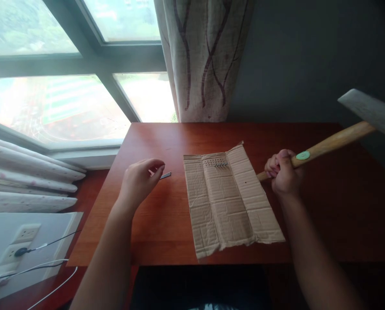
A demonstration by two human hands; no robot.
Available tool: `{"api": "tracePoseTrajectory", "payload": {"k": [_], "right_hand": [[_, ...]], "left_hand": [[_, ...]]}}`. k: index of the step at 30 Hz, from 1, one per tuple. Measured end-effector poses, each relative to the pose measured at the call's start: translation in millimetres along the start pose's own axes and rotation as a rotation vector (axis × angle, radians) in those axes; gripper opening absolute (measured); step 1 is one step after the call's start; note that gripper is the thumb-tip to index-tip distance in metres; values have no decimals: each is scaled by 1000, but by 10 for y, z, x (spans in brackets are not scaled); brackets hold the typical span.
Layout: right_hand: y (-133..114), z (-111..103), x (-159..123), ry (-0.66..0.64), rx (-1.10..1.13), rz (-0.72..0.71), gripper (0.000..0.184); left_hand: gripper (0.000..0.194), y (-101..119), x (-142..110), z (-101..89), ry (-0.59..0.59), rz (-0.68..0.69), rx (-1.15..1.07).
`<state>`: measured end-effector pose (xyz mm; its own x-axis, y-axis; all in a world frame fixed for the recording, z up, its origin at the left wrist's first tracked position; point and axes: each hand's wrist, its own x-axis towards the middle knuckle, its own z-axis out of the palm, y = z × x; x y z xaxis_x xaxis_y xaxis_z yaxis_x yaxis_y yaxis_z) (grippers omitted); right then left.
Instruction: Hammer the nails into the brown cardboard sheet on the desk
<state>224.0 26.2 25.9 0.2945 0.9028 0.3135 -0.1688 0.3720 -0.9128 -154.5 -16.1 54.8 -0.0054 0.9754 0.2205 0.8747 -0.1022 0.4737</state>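
Nearby, a creased sheet of brown cardboard [231,211] lay in the middle of a reddish wooden tabletop [160,219], its near edge close to the tabletop's own. Its raised creases suggested it could slide or rock, so good handling likely meant keeping it flat and steady, swinging the hammer [337,142] in short, controlled strokes, and holding the left fingers well clear of its head.

Both bare forearms reached in from the near side, one on each side of the cardboard. At right, the right hand [284,174] was wrapped around the lower wooden handle, fingers clamped, thumb on top; the handle slanted up and to the right, and the pale head ran out of view. At left, the left hand [140,176] hung over the tabletop, wrist bent, fingers curled with thumb and forefinger close together; whether they pinched anything could not be told. Just beside its fingertips lay a few thin metal rods [167,175].

Farther off, at the cardboard's far end, a short row of small metal pieces [221,165] stood among dark dots resembling holes. Beyond were a patterned curtain [208,64] and, far left, bright windows [72,107].
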Motion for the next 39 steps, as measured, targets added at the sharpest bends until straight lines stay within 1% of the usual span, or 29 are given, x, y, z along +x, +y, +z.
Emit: {"api": "tracePoseTrajectory", "payload": {"k": [3,6,9,16,20,26,29,32,36,39], "right_hand": [[9,1,-9,-5,2,0,53],[21,-15,-26,-15,8,-4,52],[33,-38,-43,-23,-8,-19,51],[46,-68,-51,-28,-4,-26,51],[41,-73,-47,-22,-21,-23,51],[30,-70,-52,-27,-8,-34,53],[27,-67,-56,-28,-7,-36,52],[25,-65,-57,-23,-16,-37,52],[19,-66,-56,-26,-20,-32,52],[16,-69,-54,-21,-33,-19,52]], "left_hand": [[20,-37,-107,17,-124,23,180],[23,0,-164,36,-175,27,353],[26,32,-166,61,-211,60,495],[34,65,-130,123,-285,150,626],[37,74,-133,133,-298,177,669],[30,89,-148,143,-312,228,733],[31,96,-156,162,-303,221,735],[34,105,-167,174,-275,181,691],[34,93,-173,161,-171,68,615],[36,38,-150,163,-157,-1,542]]}}
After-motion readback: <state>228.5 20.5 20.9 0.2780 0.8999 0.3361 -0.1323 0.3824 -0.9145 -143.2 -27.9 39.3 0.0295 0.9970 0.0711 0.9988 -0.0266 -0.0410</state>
